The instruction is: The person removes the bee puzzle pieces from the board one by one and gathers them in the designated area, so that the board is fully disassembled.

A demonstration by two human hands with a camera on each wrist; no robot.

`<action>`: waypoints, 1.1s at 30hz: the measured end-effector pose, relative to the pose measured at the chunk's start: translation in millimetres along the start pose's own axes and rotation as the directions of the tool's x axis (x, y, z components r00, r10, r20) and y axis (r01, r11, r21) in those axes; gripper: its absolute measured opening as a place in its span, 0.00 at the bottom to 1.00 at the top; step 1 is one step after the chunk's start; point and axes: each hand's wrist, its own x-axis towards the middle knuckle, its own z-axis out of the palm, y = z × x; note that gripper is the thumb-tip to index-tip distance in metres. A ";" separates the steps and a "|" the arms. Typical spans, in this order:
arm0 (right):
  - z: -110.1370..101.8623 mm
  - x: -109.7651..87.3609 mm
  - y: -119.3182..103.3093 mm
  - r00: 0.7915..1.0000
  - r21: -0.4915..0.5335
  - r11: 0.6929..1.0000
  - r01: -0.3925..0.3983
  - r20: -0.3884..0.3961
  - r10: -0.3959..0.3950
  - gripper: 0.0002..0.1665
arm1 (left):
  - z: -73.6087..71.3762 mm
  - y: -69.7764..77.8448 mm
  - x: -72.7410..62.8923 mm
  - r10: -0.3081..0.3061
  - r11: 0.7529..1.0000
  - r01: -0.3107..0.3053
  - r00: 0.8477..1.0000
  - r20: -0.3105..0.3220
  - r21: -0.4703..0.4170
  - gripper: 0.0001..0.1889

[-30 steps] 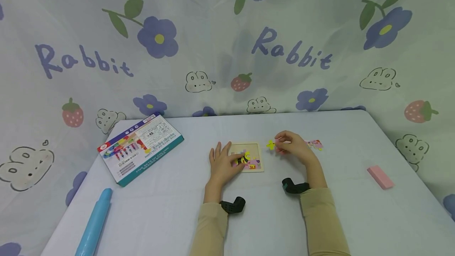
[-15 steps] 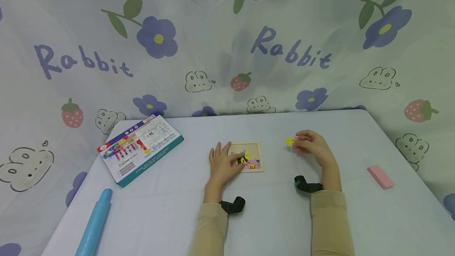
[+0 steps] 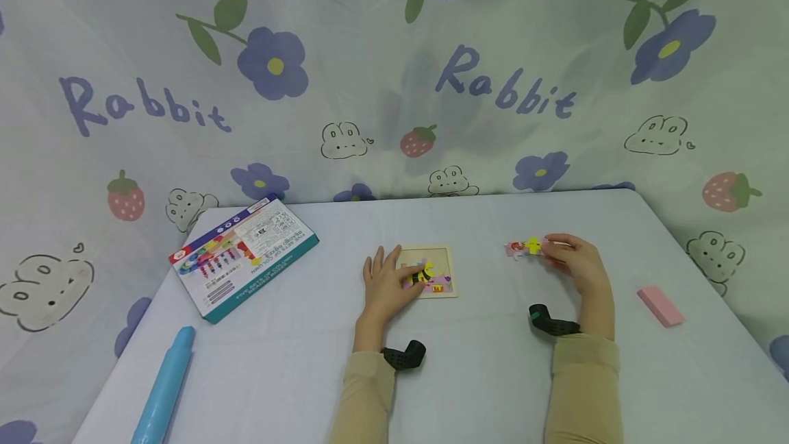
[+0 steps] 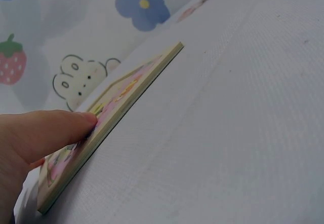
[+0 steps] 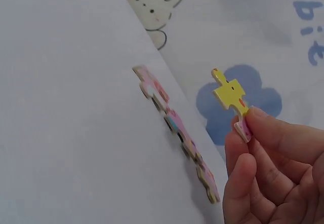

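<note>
My left hand [image 3: 385,284] rests on the square wooden puzzle tray [image 3: 454,283], fingers spread, with its thumb and forefinger touching the fitted bee-patterned pieces [image 3: 437,287]. Seen from the left wrist, the thumb [image 4: 55,130] presses on those pieces inside the rim. My right hand [image 3: 582,262] pinches a yellow and pink puzzle piece [image 5: 230,92] between thumb and fingers. That piece is held up above the table, over several loose pink puzzle pieces [image 5: 174,120] that lie in a row. In the head view the hand and held piece partly hide the row [image 3: 513,249].
A printed cardboard box [image 3: 243,259] lies at the back left of the white table. A blue tube-shaped object [image 3: 163,389] is at the front left, and a pink block [image 3: 659,306] at the right. A patterned curtain [image 3: 370,88] hangs behind.
My right hand has moved right with the yellow and pink puzzle piece, uncovering part of the loose row at its left. My left hand has stayed on the tray.
</note>
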 end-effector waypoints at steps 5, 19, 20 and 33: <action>-10.0 -2.0 3.9 0.997 0.011 0.999 -0.052 -0.058 0.053 0.23 | 0.0 -0.3 0.3 -0.001 1.000 0.001 1.000 0.001 0.007 0.19; -22.1 -6.8 6.4 0.978 -0.185 0.969 -0.163 -0.159 0.134 0.29 | -0.3 -0.5 0.4 -0.002 1.000 0.002 1.000 0.002 0.013 0.19; -22.8 -7.0 6.7 0.978 -0.182 0.970 -0.164 -0.161 0.135 0.29 | -0.4 -0.3 0.3 -0.001 1.000 0.001 1.000 0.001 0.012 0.19; -14.6 -7.1 5.4 0.957 -0.480 0.850 -0.217 -0.275 0.089 0.24 | -0.2 0.4 0.4 0.012 1.000 -0.012 1.000 0.001 0.013 0.19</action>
